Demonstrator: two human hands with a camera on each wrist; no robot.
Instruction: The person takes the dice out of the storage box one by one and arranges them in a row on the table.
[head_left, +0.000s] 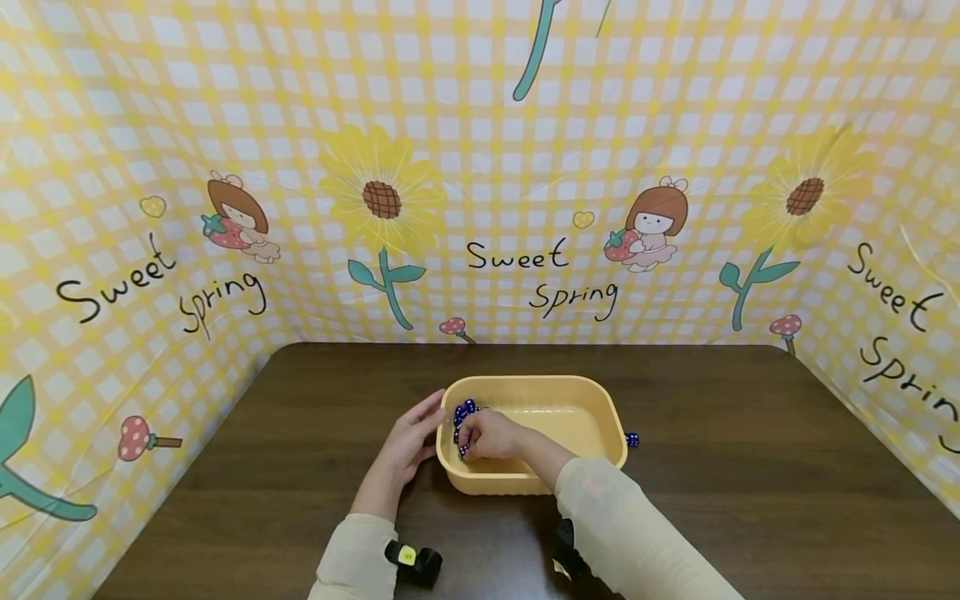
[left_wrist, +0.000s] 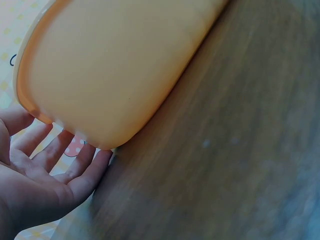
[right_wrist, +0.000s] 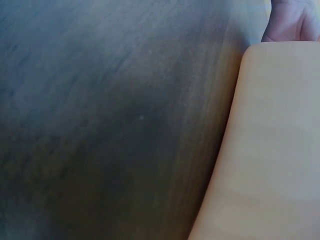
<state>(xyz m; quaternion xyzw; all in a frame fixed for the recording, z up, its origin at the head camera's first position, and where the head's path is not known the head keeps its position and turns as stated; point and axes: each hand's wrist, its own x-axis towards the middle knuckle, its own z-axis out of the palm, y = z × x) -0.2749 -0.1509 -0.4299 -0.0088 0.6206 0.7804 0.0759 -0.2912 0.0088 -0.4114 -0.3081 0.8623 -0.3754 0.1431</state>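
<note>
A yellow plastic basin (head_left: 555, 479) sits on the table, with several dark blue dice (head_left: 467, 408) bunched at its left end. My right hand (head_left: 491, 435) reaches inside the basin, fingers curled down and pinching at a blue die (head_left: 463, 451) by the left wall. The basin wall hides that hand in the right wrist view. Along the outside of the left end, my left hand (head_left: 411, 437) steadies the basin. In the left wrist view its loosely bent fingers (left_wrist: 90, 177) touch the wall just under the rim.
Another blue die (head_left: 633, 439) lies on the table right outside the basin's right end. Dark brown tabletop (head_left: 300, 467) surrounds the basin. A yellow checked cloth (head_left: 510, 183) with flower prints hangs behind and along both sides.
</note>
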